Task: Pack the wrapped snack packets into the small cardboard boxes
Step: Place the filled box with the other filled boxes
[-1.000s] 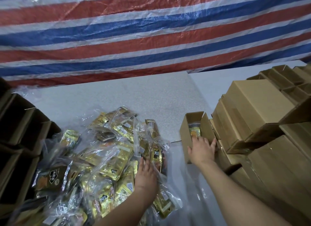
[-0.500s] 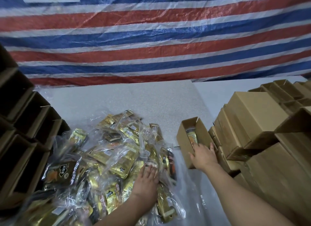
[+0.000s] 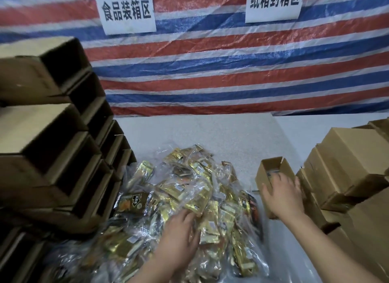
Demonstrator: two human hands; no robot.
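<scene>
Two hands: left hand point(image 3: 179, 230) on packets point(image 3: 189, 190), right hand point(image 3: 282, 195) in open box point(image 3: 271, 167).

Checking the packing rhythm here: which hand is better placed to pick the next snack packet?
Left. The left hand already rests on the packet pile, while the right hand is at the open box.

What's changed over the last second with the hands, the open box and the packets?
The view tilted up, so two paper signs now show on the tarp. The right hand stays on the open box, which looks slightly turned. The left hand stays on the packet pile, shifted a little. No packet visibly picked up.
</scene>
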